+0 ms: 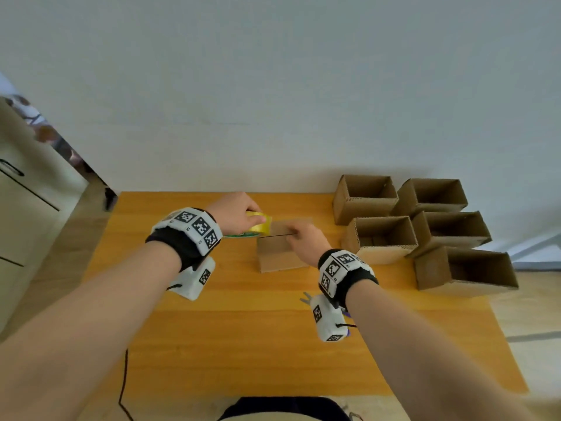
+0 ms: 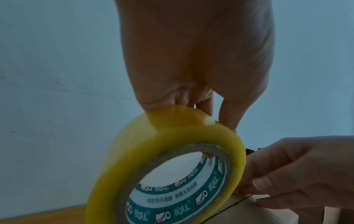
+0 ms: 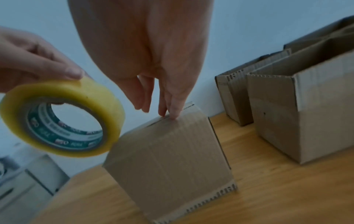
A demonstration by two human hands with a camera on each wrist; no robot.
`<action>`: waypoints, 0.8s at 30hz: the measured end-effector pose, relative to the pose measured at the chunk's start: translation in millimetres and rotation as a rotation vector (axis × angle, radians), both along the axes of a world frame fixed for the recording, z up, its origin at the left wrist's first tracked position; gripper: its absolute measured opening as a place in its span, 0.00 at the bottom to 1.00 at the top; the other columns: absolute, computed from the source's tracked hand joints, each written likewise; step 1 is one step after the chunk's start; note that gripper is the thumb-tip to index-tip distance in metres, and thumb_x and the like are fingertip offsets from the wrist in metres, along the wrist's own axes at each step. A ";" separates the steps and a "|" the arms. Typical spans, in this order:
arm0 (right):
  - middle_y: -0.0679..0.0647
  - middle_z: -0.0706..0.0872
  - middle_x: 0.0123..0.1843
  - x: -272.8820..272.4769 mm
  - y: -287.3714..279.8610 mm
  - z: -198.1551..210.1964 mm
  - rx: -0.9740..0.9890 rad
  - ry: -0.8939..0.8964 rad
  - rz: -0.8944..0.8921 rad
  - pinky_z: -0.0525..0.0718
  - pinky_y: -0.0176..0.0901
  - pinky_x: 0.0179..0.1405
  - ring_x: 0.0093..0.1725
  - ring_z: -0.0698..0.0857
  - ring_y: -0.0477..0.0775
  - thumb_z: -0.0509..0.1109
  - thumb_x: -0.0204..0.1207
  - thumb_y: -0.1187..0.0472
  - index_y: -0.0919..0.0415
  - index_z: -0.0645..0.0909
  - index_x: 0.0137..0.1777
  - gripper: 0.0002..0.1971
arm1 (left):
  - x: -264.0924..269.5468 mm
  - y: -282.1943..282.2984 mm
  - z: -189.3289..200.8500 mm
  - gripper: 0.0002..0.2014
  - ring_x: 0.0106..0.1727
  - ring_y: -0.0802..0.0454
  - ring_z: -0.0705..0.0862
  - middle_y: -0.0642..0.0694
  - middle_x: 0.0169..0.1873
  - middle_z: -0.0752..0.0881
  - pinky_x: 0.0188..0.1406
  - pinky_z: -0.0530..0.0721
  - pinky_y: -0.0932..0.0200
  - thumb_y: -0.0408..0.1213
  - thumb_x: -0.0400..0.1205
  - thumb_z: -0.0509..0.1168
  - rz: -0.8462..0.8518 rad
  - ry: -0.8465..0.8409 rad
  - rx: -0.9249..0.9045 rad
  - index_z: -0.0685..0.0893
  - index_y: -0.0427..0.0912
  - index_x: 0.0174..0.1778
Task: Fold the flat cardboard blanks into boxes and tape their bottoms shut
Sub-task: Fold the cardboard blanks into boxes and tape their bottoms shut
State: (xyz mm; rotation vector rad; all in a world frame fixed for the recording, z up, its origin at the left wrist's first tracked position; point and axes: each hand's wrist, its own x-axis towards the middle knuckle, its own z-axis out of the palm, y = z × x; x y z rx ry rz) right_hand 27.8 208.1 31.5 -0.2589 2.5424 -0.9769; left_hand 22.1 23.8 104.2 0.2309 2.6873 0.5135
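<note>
Looks like a plain room in a home or small office, hard to say which. There's a simple orange-toned wooden table [image 1: 243, 329] pushed up against a bare pale wall [image 1: 273, 86], and a cream cabinet [image 1: 27, 208] with a dark handle off to the left. A bunch of open cardboard boxes [image 1: 425, 226] sit on the table, so it's doing duty as a little packing spot.

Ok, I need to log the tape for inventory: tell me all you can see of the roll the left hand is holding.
The tape roll is yellowish and translucent, wound on a brown cardboard core with a green-and-white printed label inside. It looks mostly full. The left hand grips it by the rim from above, holding it off the table, tilted, beside the upturned box, whose flaps the right hand presses shut.
</note>
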 end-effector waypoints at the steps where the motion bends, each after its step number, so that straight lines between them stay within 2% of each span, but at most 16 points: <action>1: 0.59 0.83 0.65 -1.8 -1.0 1.2 -0.031 -0.029 -0.032 0.75 0.37 0.54 0.61 0.81 0.56 0.59 0.84 0.63 0.62 0.77 0.70 0.17 | -2.4 3.1 0.9 0.18 0.63 0.49 0.81 0.46 0.64 0.84 0.59 0.75 0.59 0.46 0.84 0.61 -0.020 0.001 -0.011 0.84 0.41 0.64; 5: 0.60 0.86 0.56 -5.6 -6.8 1.4 -0.121 -0.119 -0.087 0.74 0.37 0.41 0.45 0.79 0.50 0.58 0.85 0.57 0.64 0.80 0.66 0.16 | -11.3 12.0 2.4 0.18 0.60 0.48 0.83 0.46 0.61 0.86 0.59 0.78 0.56 0.47 0.83 0.61 -0.074 0.004 -0.063 0.86 0.41 0.62; 7: 0.55 0.84 0.46 -5.6 -10.6 0.0 -0.134 -0.143 -0.087 0.72 0.36 0.33 0.37 0.76 0.47 0.58 0.85 0.57 0.64 0.82 0.64 0.16 | -14.5 14.8 1.7 0.17 0.57 0.48 0.83 0.45 0.59 0.87 0.59 0.80 0.53 0.48 0.83 0.61 -0.089 0.007 -0.084 0.87 0.42 0.60; 8: 0.53 0.82 0.43 -5.9 -12.4 -0.9 -0.137 -0.156 -0.090 0.72 0.36 0.32 0.35 0.76 0.46 0.58 0.85 0.57 0.64 0.82 0.63 0.16 | -15.7 15.8 1.4 0.17 0.56 0.48 0.84 0.45 0.58 0.87 0.58 0.81 0.52 0.48 0.83 0.61 -0.096 0.007 -0.093 0.87 0.42 0.60; 11: 0.58 0.81 0.43 -8.2 -16.2 -2.5 -0.163 -0.193 -0.151 0.76 0.42 0.41 0.40 0.77 0.52 0.59 0.84 0.60 0.70 0.84 0.58 0.16 | -18.2 18.0 0.3 0.17 0.55 0.48 0.84 0.45 0.57 0.87 0.58 0.81 0.50 0.48 0.83 0.61 -0.110 0.007 -0.108 0.87 0.42 0.59; 14: 0.63 0.84 0.45 -8.7 -19.3 -4.1 -0.157 -0.199 -0.180 0.75 0.43 0.42 0.43 0.78 0.54 0.60 0.84 0.62 0.71 0.85 0.56 0.14 | -20.0 18.6 -0.5 0.18 0.57 0.48 0.84 0.46 0.59 0.87 0.58 0.81 0.51 0.48 0.83 0.60 -0.115 0.012 -0.117 0.86 0.42 0.60; 17: 0.54 0.82 0.46 -8.0 -20.9 -5.3 -0.151 -0.165 -0.182 0.73 0.38 0.37 0.45 0.78 0.51 0.62 0.83 0.62 0.67 0.85 0.55 0.12 | -21.3 19.1 -2.5 0.18 0.56 0.49 0.84 0.46 0.58 0.87 0.58 0.81 0.51 0.49 0.83 0.60 -0.121 0.012 -0.121 0.86 0.43 0.60; 21: 0.51 0.80 0.43 -10.3 -21.8 -7.1 -0.161 -0.140 -0.199 0.69 0.31 0.29 0.44 0.77 0.51 0.61 0.83 0.62 0.66 0.84 0.55 0.12 | -22.6 17.9 -4.9 0.19 0.59 0.49 0.83 0.46 0.60 0.86 0.60 0.81 0.52 0.49 0.84 0.59 -0.122 0.018 -0.118 0.85 0.43 0.62; 24: 0.50 0.79 0.40 -13.6 -20.8 -9.3 -0.179 -0.145 -0.212 0.69 0.33 0.30 0.44 0.77 0.51 0.61 0.83 0.61 0.63 0.83 0.53 0.10 | -24.2 16.6 -6.6 0.20 0.61 0.49 0.82 0.46 0.63 0.85 0.60 0.79 0.54 0.50 0.84 0.58 -0.127 0.020 -0.123 0.84 0.43 0.64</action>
